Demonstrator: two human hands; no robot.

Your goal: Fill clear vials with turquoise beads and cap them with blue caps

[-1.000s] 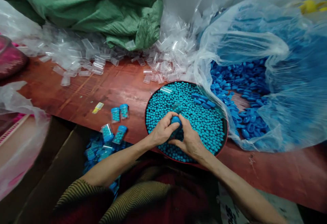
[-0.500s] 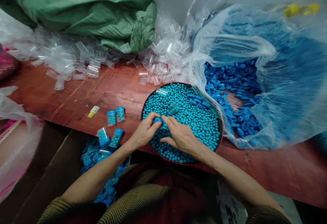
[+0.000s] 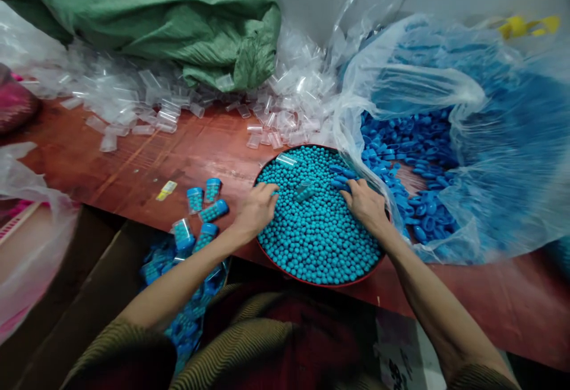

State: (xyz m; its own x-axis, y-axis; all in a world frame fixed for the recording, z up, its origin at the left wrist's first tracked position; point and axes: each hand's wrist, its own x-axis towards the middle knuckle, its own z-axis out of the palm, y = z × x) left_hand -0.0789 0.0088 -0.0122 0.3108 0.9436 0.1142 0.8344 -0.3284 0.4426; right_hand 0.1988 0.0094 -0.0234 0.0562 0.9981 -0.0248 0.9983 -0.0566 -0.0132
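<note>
A round red-rimmed tray (image 3: 327, 284) full of small turquoise beads (image 3: 320, 235) sits before me. Over its left rim is my left hand (image 3: 257, 211), fingers bent and slightly apart, with nothing visible in them. My right hand (image 3: 366, 203) reaches in at the right, thumb and fingertips closing on one of several blue caps (image 3: 342, 173) lying on the beads. A clear empty tube (image 3: 286, 159) rests on the beads near the back, and another clear tube (image 3: 304, 191) lies partly sunk in the middle. Left of the tray lies a capped, bead-filled bottle (image 3: 214, 211).
More filled bottles (image 3: 195, 200) stand and lie at the table's (image 3: 178, 158) left edge, above a heap of them (image 3: 182, 330) below. Clear tubes (image 3: 167, 114) pile behind, under a green sack (image 3: 160, 22). A plastic bag (image 3: 463, 90) of blue caps spreads open at the right.
My hands have parted from over the beads. The blue-capped bottle they held now lies among the others on the left. My right hand has moved right to the caps.
</note>
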